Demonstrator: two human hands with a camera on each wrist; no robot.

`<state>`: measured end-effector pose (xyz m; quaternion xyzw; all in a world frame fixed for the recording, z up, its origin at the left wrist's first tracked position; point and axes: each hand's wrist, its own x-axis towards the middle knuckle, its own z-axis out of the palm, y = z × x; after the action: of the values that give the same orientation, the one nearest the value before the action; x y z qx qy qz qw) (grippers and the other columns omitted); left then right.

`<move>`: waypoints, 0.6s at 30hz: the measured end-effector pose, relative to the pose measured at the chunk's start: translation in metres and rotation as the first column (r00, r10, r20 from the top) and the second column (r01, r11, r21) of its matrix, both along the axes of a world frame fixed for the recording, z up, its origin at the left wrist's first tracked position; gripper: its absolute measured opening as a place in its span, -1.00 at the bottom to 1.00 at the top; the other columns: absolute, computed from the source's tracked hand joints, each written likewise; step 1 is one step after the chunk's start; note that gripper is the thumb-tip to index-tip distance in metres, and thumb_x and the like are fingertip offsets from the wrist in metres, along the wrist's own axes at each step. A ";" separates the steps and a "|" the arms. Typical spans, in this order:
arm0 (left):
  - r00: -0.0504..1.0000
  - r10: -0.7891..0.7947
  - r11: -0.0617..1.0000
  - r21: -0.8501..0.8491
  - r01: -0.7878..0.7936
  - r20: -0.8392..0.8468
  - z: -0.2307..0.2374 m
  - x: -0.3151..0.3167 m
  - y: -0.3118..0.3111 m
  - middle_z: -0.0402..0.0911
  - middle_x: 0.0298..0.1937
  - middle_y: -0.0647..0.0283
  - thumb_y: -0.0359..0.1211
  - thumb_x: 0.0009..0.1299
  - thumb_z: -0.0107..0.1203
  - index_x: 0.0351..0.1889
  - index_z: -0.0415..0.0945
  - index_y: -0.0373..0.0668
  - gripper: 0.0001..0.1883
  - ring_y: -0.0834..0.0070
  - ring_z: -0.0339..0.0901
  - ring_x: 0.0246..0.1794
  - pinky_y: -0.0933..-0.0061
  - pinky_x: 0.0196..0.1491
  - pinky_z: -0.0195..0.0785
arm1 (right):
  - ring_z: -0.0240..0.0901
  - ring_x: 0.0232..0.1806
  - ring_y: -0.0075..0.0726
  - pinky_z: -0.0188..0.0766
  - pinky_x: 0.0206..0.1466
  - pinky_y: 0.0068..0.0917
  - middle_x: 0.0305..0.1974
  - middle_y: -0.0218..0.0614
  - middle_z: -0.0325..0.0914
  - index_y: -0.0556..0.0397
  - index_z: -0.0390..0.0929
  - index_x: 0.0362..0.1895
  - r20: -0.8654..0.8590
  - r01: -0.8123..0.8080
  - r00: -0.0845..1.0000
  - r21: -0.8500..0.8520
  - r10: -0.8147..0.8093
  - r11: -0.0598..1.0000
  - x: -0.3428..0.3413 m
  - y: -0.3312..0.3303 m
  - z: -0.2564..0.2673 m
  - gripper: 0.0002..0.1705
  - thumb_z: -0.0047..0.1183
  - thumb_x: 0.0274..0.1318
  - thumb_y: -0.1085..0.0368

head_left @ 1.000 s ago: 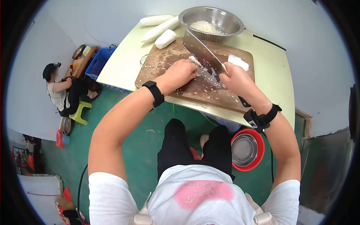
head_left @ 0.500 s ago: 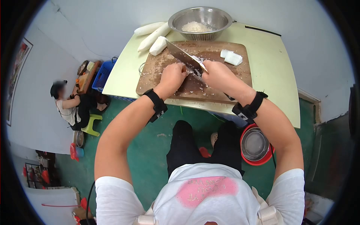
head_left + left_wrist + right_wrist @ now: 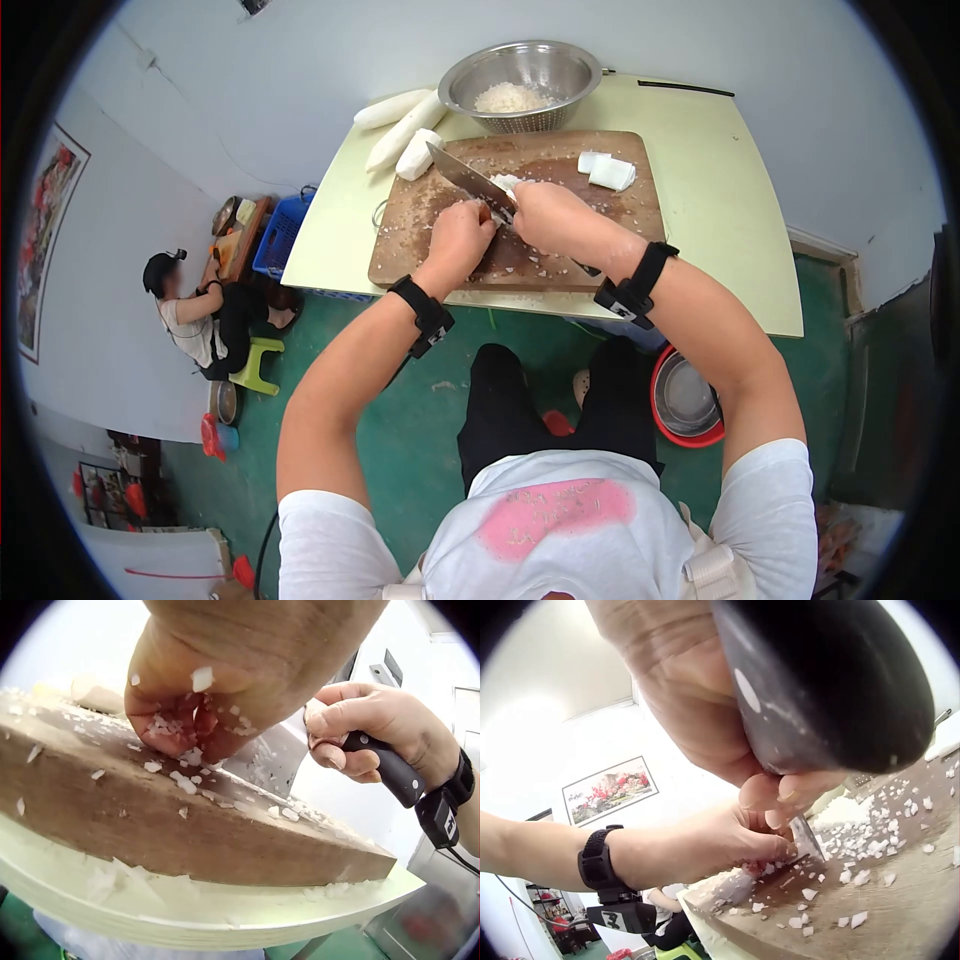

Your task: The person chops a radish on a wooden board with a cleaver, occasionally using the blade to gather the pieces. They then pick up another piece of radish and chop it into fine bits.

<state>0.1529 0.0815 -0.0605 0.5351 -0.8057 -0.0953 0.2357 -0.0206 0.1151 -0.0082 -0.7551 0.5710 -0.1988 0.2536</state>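
1 cleaver [image 3: 468, 176] — 2 white slabs [image 3: 612, 176]

Bright, even light is recorded in the head view, where the table [image 3: 740, 200] is curved by the wide lens and the corners are darkened to black. Soft reflections are shown by the steel bowl [image 3: 463, 100]. In the right wrist view, the wall [image 3: 525, 769] is washed out by strong glare at upper left, while the knife handle [image 3: 840, 690] is rendered very dark. In the left wrist view, a reddish patch [image 3: 435, 922] is blurred.
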 end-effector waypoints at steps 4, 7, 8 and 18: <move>1.000 -0.006 0.999 -0.035 0.006 -0.017 -0.003 -0.001 0.001 0.61 -0.35 -0.06 -0.37 0.18 0.16 -0.40 0.57 -0.30 -0.84 0.01 0.57 -0.27 0.15 -0.16 0.41 | 0.58 -0.27 0.22 0.49 -0.20 -0.07 -0.39 0.18 0.59 0.29 0.59 -0.34 0.019 -0.012 1.000 -0.103 0.014 0.995 0.002 -0.004 -0.011 -0.80 -0.04 -0.06 0.46; 1.000 -0.017 0.999 -0.052 0.016 -0.020 -0.006 0.002 -0.002 0.61 -0.36 -0.05 -0.37 0.17 0.16 -0.41 0.56 -0.29 -0.85 0.02 0.56 -0.29 0.15 -0.17 0.40 | 0.58 -0.40 0.15 0.49 -0.32 -0.11 -0.46 0.15 0.57 0.30 0.54 -0.34 0.044 -0.035 0.998 -0.084 0.039 0.996 0.001 -0.005 -0.008 -0.81 -0.08 0.00 0.45; 1.000 -0.021 0.998 -0.057 0.020 -0.016 -0.007 0.003 -0.005 0.61 -0.36 -0.05 -0.37 0.17 0.16 -0.41 0.56 -0.29 -0.85 0.02 0.56 -0.29 0.15 -0.17 0.40 | 0.58 -0.49 0.10 0.49 -0.42 -0.12 -0.51 0.14 0.55 0.32 0.49 -0.32 0.082 -0.041 0.996 -0.068 0.047 0.997 0.001 -0.005 -0.006 -0.81 -0.13 0.05 0.43; 0.991 -0.044 0.998 0.033 0.048 -0.130 -0.001 0.008 0.003 0.58 -0.38 -0.06 -0.41 0.16 0.12 -0.41 0.53 -0.32 -0.86 0.03 0.55 -0.30 0.16 -0.17 0.39 | 0.59 -0.57 -0.09 0.48 -0.45 -0.23 -0.64 -0.06 0.56 0.29 0.57 -0.51 0.109 -0.006 0.994 0.080 -0.003 0.997 0.009 0.000 0.009 -0.85 -0.06 -0.08 0.48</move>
<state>0.1607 0.0849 -0.0618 0.5133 -0.7990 -0.1495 0.2752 -0.0118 0.1155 0.0005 -0.7329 0.5632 -0.2164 0.3144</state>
